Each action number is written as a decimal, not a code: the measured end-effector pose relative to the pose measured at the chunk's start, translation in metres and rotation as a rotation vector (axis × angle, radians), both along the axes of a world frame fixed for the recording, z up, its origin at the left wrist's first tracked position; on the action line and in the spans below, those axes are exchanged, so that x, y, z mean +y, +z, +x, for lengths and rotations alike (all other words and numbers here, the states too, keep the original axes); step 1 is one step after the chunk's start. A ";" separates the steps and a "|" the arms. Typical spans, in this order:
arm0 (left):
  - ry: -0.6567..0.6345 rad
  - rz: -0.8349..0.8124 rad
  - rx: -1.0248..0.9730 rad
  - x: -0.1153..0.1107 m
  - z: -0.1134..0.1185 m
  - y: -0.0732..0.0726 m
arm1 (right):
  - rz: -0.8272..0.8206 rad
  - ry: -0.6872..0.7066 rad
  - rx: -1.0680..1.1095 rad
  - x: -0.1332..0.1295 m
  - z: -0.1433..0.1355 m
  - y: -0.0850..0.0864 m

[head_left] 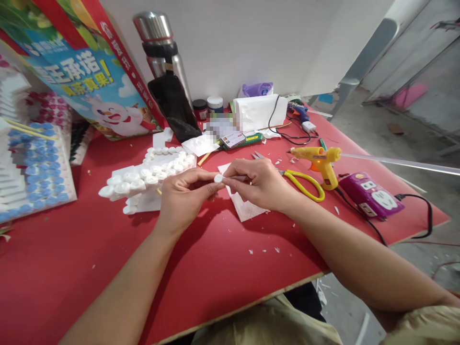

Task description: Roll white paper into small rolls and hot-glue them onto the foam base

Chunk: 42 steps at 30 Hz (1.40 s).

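Between my two hands is a small white rolled paper piece [218, 178], its round end facing me. My left hand [187, 194] pinches it from the left with thumb and forefinger. From the right, my right hand [257, 179] pinches the same piece, and a pale strip partly shows under its fingers. Below the hands a white paper sheet [246, 211] lies on the red table [215, 273]. Left of my left hand stand rows of white paper rolls [143, 177] on white card. Yellow-handled scissors [305, 185] lie just beyond my right hand.
A yellow glue gun [319, 160] with a long clear stick and a purple power socket [372, 194] stand right. At the back are a steel flask [153, 28], a dark phone [174, 105] and a white paper stack [260, 112]. Blue rolls [46, 167] and a printed bag [86, 72] stand left.
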<state>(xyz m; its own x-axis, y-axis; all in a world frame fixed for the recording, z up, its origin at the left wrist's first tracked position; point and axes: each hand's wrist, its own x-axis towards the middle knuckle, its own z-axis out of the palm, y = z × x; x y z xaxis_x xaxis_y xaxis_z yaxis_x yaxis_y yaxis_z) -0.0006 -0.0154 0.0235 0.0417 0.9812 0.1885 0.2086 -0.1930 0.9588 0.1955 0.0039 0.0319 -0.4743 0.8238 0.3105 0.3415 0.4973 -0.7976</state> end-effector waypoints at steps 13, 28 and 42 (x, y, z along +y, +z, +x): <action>0.058 -0.153 -0.045 -0.002 0.010 -0.008 | 0.345 0.131 -0.248 -0.008 -0.006 -0.002; -0.054 -0.123 -0.113 -0.006 0.018 -0.010 | 0.096 -0.214 -0.114 -0.007 -0.020 -0.015; -0.114 -0.097 -0.129 -0.003 0.011 -0.008 | -0.312 -0.058 0.235 0.005 -0.009 -0.009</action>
<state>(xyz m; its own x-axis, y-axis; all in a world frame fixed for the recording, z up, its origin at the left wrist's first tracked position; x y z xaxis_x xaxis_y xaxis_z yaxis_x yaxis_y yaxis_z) 0.0100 -0.0181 0.0157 0.1354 0.9853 0.1042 0.0646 -0.1138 0.9914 0.1865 0.0088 0.0228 -0.3699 0.9191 0.1355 0.1519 0.2037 -0.9672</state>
